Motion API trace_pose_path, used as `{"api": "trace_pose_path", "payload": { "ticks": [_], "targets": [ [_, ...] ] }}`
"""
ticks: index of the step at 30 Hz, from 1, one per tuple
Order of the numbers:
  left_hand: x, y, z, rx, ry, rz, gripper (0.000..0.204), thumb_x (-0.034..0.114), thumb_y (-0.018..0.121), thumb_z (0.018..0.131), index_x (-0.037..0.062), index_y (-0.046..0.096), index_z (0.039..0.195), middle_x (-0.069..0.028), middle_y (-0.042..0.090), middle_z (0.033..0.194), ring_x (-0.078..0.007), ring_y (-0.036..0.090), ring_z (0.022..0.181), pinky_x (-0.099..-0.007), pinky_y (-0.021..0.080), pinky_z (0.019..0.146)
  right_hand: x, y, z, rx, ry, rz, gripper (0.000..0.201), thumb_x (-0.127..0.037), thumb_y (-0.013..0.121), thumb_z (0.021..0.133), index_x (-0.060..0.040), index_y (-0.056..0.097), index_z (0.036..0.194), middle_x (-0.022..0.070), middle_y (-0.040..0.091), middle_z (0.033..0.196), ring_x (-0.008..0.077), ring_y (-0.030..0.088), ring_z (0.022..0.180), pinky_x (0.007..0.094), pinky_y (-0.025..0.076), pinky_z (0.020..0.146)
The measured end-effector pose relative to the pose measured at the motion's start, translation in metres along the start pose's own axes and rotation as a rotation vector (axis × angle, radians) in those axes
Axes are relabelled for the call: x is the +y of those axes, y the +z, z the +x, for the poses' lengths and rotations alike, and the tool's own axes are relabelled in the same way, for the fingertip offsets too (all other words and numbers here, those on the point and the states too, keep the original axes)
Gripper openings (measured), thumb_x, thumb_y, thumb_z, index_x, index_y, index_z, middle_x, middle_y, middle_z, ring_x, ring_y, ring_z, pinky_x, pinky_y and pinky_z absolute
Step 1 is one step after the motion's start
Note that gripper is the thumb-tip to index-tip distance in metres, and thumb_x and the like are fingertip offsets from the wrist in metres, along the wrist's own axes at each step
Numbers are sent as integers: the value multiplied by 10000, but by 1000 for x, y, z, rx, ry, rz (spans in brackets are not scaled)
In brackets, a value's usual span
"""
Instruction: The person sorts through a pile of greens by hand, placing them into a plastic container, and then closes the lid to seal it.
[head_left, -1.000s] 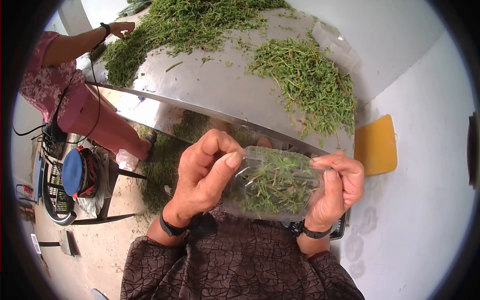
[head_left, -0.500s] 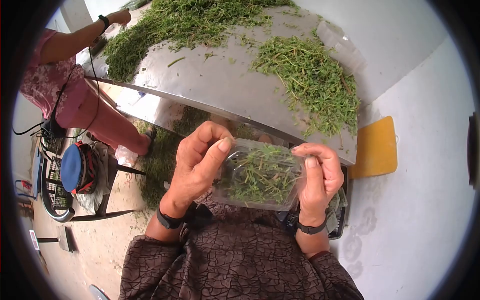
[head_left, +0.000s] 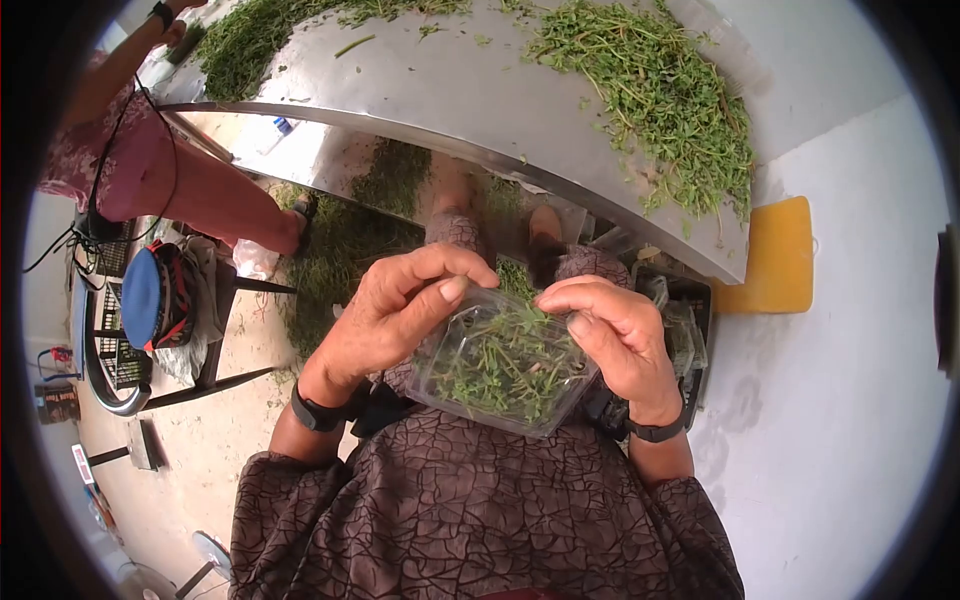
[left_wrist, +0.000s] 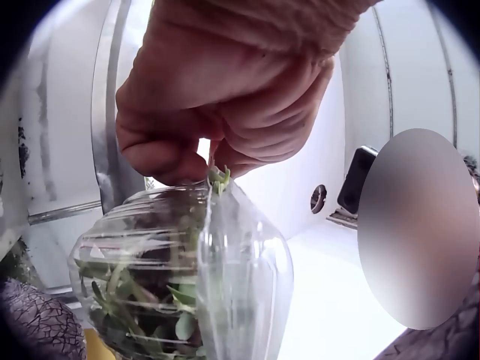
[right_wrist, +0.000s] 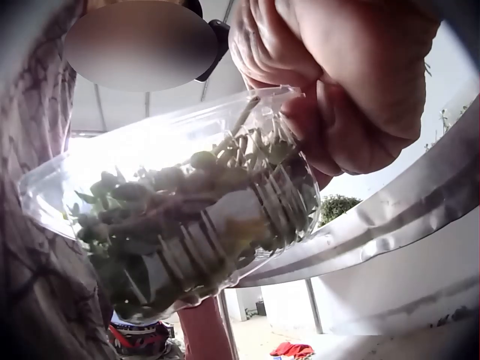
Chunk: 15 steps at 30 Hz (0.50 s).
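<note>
In front of the torso, both hands hold a clear plastic clamshell box (head_left: pixel 435 372) with green leafy sprigs (head_left: pixel 515 375) inside. My left hand (head_left: pixel 395 315) pinches its far left corner between thumb and forefinger. At the far right corner, my right hand (head_left: pixel 615 340) has its thumb and bent forefinger at the rim. The left wrist view shows a sprig tip (left_wrist: pixel 219 180) poking out at the edge, right under the left fingertips. In the right wrist view, a stem (right_wrist: pixel 244 116) reaches up to the rim near the right fingers.
A metal table (head_left: pixel 440 90) ahead bears a heap of cut greens (head_left: pixel 660 100), with more at left. A yellow board (head_left: pixel 780 255) leans on the right wall. Another person (head_left: pixel 190 190) stands at left, near a chair (head_left: pixel 205 410) with a blue-topped bag (head_left: pixel 147 297). More greens lie on the floor (head_left: pixel 230 450).
The box has come lower and closer to the body and tilted, its top facing the head camera more. The head view has tipped downward, showing the legs. The right fingers have shifted along the rim.
</note>
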<state>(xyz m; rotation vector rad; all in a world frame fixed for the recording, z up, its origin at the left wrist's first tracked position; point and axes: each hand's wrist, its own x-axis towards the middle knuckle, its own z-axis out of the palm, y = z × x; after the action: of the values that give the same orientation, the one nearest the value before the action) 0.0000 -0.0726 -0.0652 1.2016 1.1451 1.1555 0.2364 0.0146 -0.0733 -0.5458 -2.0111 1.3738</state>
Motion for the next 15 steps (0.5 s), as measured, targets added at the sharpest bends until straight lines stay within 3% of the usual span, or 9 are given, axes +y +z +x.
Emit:
{"api": "trace_pose_path", "payload": {
  "ticks": [9, 11, 13, 15],
  "targets": [
    [-12, -2, -1, -89, 21, 1, 184, 174, 542, 977, 29, 638, 1037, 9, 593, 919, -46, 486, 758, -215, 401, 666, 3, -3, -5, -116, 127, 63, 181, -72, 600, 888, -15, 662, 1049, 74, 653, 962, 73, 479, 607, 234, 412, 590],
    [-11, -6, -1, -117, 14, 13, 175, 163, 545, 975, 27, 630, 1044, 6, 587, 933, -51, 498, 785, -218, 411, 689, 5, -2, -5, -108, 107, 89, 178, -78, 602, 893, -12, 663, 1047, 88, 662, 995, 103, 569, 704, 241, 457, 646],
    [-10, -11, -1, -200, -97, -55, 166, 146, 556, 967, 25, 604, 1070, 3, 573, 953, -56, 508, 831, -222, 416, 719, 5, -2, -3, -115, 95, 90, 175, -79, 599, 897, -12, 663, 1045, 97, 665, 1014, 124, 598, 769, 249, 473, 683],
    [-11, -12, 0, -217, -84, -70, 165, 139, 562, 963, 25, 593, 1078, 3, 567, 958, -57, 511, 837, -221, 417, 724, 5, -2, -3, -120, 81, 91, 173, -81, 596, 900, -11, 664, 1043, 106, 667, 1032, 146, 627, 833, 257, 490, 720]
  ]
}}
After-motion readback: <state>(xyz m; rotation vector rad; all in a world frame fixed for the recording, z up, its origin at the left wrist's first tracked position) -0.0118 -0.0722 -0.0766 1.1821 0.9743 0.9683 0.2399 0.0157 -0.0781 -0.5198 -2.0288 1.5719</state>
